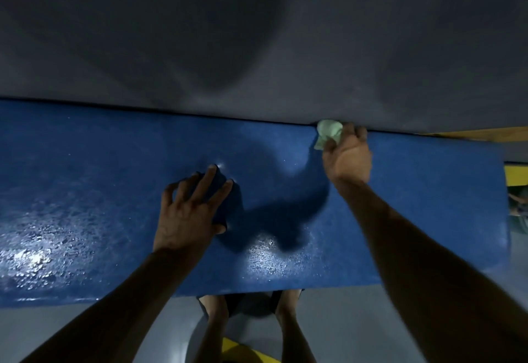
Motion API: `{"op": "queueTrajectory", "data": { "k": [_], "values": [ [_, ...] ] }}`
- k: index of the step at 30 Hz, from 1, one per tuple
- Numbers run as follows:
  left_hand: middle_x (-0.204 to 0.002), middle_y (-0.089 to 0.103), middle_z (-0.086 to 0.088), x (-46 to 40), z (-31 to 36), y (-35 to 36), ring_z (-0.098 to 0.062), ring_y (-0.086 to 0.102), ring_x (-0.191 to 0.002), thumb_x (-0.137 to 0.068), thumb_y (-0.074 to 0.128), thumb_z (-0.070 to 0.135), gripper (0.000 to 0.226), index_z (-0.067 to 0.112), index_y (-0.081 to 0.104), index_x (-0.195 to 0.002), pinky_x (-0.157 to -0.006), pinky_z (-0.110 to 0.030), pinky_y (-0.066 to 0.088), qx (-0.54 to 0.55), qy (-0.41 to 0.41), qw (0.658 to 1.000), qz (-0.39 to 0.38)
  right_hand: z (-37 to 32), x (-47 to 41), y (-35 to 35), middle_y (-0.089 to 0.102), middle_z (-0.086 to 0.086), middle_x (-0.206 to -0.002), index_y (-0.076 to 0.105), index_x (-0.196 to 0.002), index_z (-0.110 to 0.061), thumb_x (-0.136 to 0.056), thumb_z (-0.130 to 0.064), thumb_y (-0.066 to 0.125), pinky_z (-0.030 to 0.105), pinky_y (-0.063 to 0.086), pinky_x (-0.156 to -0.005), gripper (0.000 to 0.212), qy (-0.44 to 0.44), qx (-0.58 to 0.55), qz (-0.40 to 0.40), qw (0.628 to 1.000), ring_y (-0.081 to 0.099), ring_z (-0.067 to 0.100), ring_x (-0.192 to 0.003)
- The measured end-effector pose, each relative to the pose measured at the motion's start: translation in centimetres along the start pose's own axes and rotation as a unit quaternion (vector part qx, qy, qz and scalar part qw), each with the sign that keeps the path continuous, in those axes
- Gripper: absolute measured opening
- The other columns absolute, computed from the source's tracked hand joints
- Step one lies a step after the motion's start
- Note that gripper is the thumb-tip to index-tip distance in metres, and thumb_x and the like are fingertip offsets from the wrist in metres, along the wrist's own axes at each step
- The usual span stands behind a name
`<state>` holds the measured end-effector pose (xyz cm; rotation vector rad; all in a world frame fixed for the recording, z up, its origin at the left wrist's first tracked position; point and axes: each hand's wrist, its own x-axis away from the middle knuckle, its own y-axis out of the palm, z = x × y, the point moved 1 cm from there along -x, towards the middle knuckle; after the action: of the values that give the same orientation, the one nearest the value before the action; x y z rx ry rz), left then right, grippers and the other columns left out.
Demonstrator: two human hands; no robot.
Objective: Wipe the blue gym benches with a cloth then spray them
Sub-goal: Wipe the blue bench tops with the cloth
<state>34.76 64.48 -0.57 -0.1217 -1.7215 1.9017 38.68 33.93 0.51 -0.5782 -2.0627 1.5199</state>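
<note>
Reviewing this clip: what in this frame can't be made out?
- Cloth, head view: mostly hidden inside the right hand.
- Bench: left end cut off by the frame edge.
- Spray bottle: none in view.
- Under the left hand: dark shadow hides the contact.

L hand (192, 205): fingers spread, pressing flat | R hand (347, 157): arm extended, fingers curled, gripping

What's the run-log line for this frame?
phase: wiping | right hand: grips cloth at far edge of blue bench | left hand: fingers spread on bench top | spray: none visible
</note>
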Motion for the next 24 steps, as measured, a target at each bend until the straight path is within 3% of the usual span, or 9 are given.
{"op": "queueTrajectory", "data": {
  "k": [2,4,9,11,14,16,20,22,24],
  "values": [
    [-0.153,0.041,-0.004,0.0,0.0,0.0,-0.035,0.043,-0.125,-0.047,0.092,0.047,0.100,0.033,0.053,-0.138,-0.096,-0.053,0.037,0.003,-0.003,1.000,-0.008,-4.0,2.2,1.6,0.049,0.015,-0.124,0.053,-0.119,-0.009,-0.086,-0.029,0.060,0.042,0.045,-0.077,0.039,0.058,-0.058,0.003,0.997,0.058,0.041,-0.097],
    [-0.153,0.042,-0.004,-0.1,0.0,0.0,-0.035,0.045,-0.124,-0.046,0.092,0.047,0.101,0.033,0.053,-0.138,-0.096,-0.053,0.039,0.005,-0.002,1.000,-0.010,-8.5,4.5,3.4,0.050,0.013,-0.124,0.053,-0.121,-0.010,-0.088,-0.035,0.059,0.041,0.046,-0.074,0.042,0.038,-0.086,-0.020,0.995,0.060,0.039,-0.095],
    [-0.153,0.041,-0.004,-0.2,0.0,0.0,-0.036,0.046,-0.125,-0.048,0.091,0.048,0.102,0.033,0.050,-0.140,-0.095,-0.055,0.039,0.000,0.005,1.000,-0.010,-12.1,6.0,4.3,0.056,0.011,-0.119,0.053,-0.122,-0.008,-0.088,-0.023,0.057,0.038,0.049,-0.064,0.038,-0.236,-0.012,-0.047,0.971,0.064,0.034,-0.082],
    [-0.152,0.043,-0.004,-0.2,0.0,-0.1,-0.036,0.048,-0.123,-0.046,0.092,0.047,0.102,0.032,0.052,-0.138,-0.094,-0.054,0.040,0.003,0.004,1.000,-0.008,-8.3,4.5,3.4,0.058,0.011,-0.117,0.051,-0.122,-0.011,-0.088,-0.027,0.054,0.040,0.049,-0.067,0.038,-0.257,0.033,-0.060,0.964,0.063,0.037,-0.087],
    [-0.152,0.043,-0.005,-0.2,0.0,-0.1,-0.036,0.049,-0.122,-0.046,0.092,0.046,0.101,0.033,0.052,-0.138,-0.094,-0.053,0.040,0.004,0.008,1.000,-0.006,0.3,1.6,0.8,0.062,0.019,-0.112,0.052,-0.121,-0.009,-0.083,-0.041,0.047,0.045,0.049,-0.076,0.051,-0.111,0.005,0.000,0.994,0.062,0.043,-0.094],
    [-0.152,0.042,-0.005,-0.2,-0.1,0.0,-0.037,0.048,-0.122,-0.047,0.092,0.045,0.101,0.033,0.051,-0.138,-0.094,-0.053,0.040,0.007,0.008,1.000,-0.005,4.1,0.6,-0.8,0.062,0.021,-0.106,0.048,-0.117,-0.010,-0.085,-0.042,0.047,0.043,0.046,-0.074,0.046,0.006,0.018,0.029,0.999,0.060,0.044,-0.094],
    [-0.153,0.041,-0.004,-0.3,-0.1,0.2,-0.037,0.047,-0.124,-0.048,0.091,0.047,0.102,0.034,0.048,-0.139,-0.094,-0.053,0.039,0.008,0.006,1.000,-0.013,1.1,2.5,1.1,0.064,0.016,-0.105,0.048,-0.120,-0.012,-0.088,-0.035,0.055,0.040,0.046,-0.074,0.040,0.099,-0.004,0.041,0.994,0.062,0.041,-0.094],
    [-0.153,0.041,-0.004,-0.3,-0.1,0.1,-0.037,0.047,-0.123,-0.047,0.091,0.048,0.103,0.034,0.047,-0.139,-0.094,-0.053,0.040,0.007,0.007,1.000,-0.013,-3.4,5.6,3.5,0.065,0.012,-0.106,0.049,-0.125,-0.015,-0.086,-0.036,0.054,0.040,0.049,-0.070,0.044,0.023,-0.032,0.027,0.999,0.064,0.038,-0.088],
    [-0.153,0.041,-0.004,-0.3,-0.2,0.0,-0.036,0.046,-0.124,-0.047,0.091,0.049,0.103,0.033,0.048,-0.139,-0.094,-0.054,0.040,0.004,0.008,1.000,-0.011,-7.5,9.4,5.1,0.065,0.008,-0.102,0.049,-0.123,-0.018,-0.083,-0.034,0.056,0.037,0.050,-0.064,0.044,-0.129,-0.034,-0.023,0.991,0.065,0.035,-0.079]
  ]
}}
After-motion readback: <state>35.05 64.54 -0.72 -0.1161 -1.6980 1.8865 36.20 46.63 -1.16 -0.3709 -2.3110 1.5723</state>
